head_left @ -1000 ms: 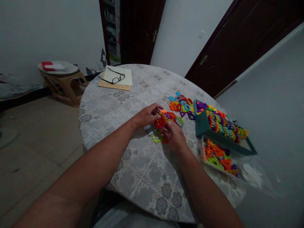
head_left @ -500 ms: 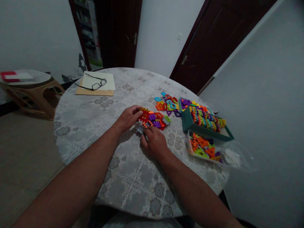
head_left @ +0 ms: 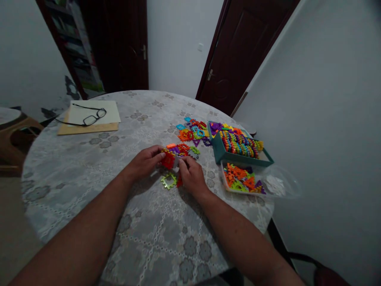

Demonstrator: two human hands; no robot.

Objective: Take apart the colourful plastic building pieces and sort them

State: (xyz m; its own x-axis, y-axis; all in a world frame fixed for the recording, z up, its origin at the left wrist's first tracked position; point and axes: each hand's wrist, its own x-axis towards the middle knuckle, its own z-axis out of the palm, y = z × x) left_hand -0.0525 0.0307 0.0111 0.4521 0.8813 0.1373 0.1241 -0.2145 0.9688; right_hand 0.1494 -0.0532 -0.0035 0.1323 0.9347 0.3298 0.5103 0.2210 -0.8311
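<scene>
My left hand (head_left: 145, 161) and my right hand (head_left: 190, 176) meet over a joined cluster of coloured plastic puzzle pieces (head_left: 178, 153) on the round table (head_left: 89, 174). Both hands pinch its near end, where a red piece (head_left: 168, 159) shows between the fingers. A loose yellow-green square piece (head_left: 169, 180) lies on the cloth just below the hands. More loose coloured pieces (head_left: 192, 131) are scattered beyond the cluster.
A teal box (head_left: 222, 153) packed with rows of coloured pieces stands to the right. A clear tray (head_left: 276, 186) of orange and green pieces sits in front of it. Glasses (head_left: 91, 118) rest on papers (head_left: 89, 127) at the far left. Dark doors stand behind.
The camera has swung right, so the table sits further left in view. My hands drew closer together on the red end of the cluster. The yellow-green piece now shows below them.
</scene>
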